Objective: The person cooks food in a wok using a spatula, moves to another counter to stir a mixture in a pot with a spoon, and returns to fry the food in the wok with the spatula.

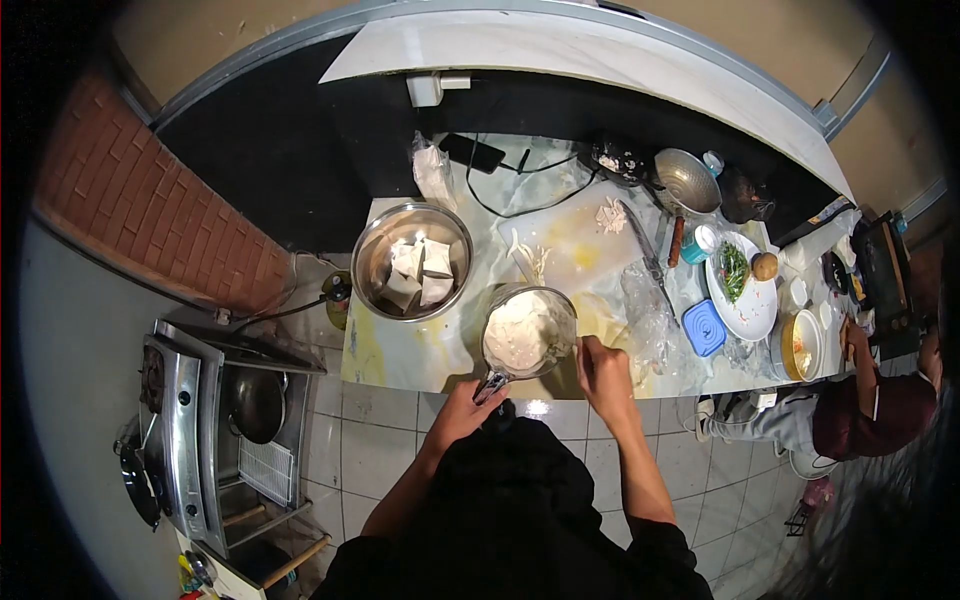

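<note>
My left hand (464, 411) is wrapped round the handle (490, 386) of a metal saucepan (573, 312) at the front of the table. A thick, pale, batter-like mixture (522, 330) fills much of the saucepan. Just right of its rim, my right hand (606, 374) is closed, knuckles up; what its fingers hold, if anything, is hidden. To the left stands a wide steel bowl (372, 240) with several white blocks (436, 258), which look like tofu. Behind the saucepan lies a cutting board (585, 235) with pale shreds (612, 216) on it.
A knife (650, 255) lies along the board's right side. Farther right are a frying pan (688, 182), a white plate (752, 318) with chopped greens, a blue lid (704, 328) and a bucket (801, 345). Another person (870, 415) is at the right end. A stove (185, 420) stands lower left.
</note>
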Demonstrator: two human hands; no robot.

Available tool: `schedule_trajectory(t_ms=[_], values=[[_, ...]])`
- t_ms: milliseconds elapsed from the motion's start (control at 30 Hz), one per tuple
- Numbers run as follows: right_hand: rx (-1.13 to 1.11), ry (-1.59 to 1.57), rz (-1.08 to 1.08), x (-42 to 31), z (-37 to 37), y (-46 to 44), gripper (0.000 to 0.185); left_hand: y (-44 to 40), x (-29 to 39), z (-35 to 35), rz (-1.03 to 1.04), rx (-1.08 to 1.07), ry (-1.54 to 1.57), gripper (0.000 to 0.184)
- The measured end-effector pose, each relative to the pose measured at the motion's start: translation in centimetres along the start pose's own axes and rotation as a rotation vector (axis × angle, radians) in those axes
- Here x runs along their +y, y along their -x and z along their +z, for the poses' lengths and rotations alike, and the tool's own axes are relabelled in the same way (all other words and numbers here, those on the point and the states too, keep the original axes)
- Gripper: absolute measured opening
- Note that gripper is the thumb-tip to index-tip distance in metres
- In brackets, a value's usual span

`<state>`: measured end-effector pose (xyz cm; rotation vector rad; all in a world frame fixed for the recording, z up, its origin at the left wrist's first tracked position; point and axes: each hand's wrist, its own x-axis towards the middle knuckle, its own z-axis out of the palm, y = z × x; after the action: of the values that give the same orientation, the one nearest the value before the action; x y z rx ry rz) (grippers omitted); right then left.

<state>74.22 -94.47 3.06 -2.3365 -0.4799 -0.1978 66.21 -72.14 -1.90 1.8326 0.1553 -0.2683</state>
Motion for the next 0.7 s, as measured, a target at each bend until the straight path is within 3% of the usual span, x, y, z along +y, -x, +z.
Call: schedule_trajectory(t_ms=[133,200,333,433,500,600,700], values=[[0.061,-0.225,0.192,-0.2,3.2,1.3,0.028,-0.2,-1.4,0.3,-0.063,0.016,-0.049,0.034],[0.115,-0.843,0.624,-0.4,3.9,1.1,0.032,-0.4,-1.4,0.1,-0.089,-0.015,0.067,0.034],[0.125,-0.877,0.556,-1.3,3.0,0.5,0.036,-0.3,-0.6,-0.3,-0.098,-0.017,0.13,0.035],[0.083,-0.654,0.391,-1.9,2.2,0.7,0.029,-0.3,-0.8,-0.2,-0.148,-0.02,0.094,0.035],[-0.037,-0.283,0.035,-2.3,1.5,0.8,0.02,-0.5,-1.5,0.1,-0.072,0.024,0.037,0.036],[0.057,-0.115,-0.039,-1.7,0.3,0.3,0.013,-0.4,-1.8,0.2,-0.052,0.041,0.0,0.038],[0.093,-0.014,0.045,-2.0,0.1,-0.5,0.015,-0.3,-1.6,0.3,-0.064,0.027,0.042,0.039]])
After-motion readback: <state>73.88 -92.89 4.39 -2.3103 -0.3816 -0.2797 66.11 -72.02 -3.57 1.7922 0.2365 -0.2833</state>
